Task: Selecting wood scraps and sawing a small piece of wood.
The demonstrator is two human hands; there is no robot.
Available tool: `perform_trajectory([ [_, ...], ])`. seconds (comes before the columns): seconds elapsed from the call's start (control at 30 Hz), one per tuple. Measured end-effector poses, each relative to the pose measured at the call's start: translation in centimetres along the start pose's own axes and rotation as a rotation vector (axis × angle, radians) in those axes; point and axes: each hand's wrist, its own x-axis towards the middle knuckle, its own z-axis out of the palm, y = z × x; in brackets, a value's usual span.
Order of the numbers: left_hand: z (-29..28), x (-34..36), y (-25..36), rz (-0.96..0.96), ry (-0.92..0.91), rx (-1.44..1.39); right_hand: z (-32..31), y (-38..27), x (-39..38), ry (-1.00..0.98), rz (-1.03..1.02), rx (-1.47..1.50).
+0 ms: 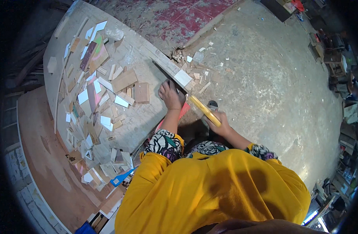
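Observation:
My right hand (222,124) grips the yellow handle of a hand saw (204,110). Its long metal blade slants up and left across the edge of a wide wooden worktop (138,52). Right against the blade, on its far right side, lies a small white-faced piece of wood (183,77). My left hand (171,94) is on the near left side of the blade, fingers curled down at the worktop's edge. A dark shape shows beside those fingers; what they hold is mostly hidden. A red thing (184,110) shows below my left wrist.
Many wood offcuts (124,80), some white-faced, cover the worktop's left side. A blue tool (121,178) lies near my left elbow. Scraps litter the concrete floor (264,89), beside red tiles (186,19). Stacked wood and clutter (337,66) line the far right.

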Motion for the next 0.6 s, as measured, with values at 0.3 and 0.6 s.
perform_trajectory([
  [0.3,0.2,0.1,-0.1,0.005,-0.007,-0.058,0.9,0.6,3.4,-0.068,-0.003,-0.017],
  [0.6,0.4,0.0,-0.5,0.044,0.038,-0.091,-0.7,0.5,-0.5,0.003,0.007,0.057],
])
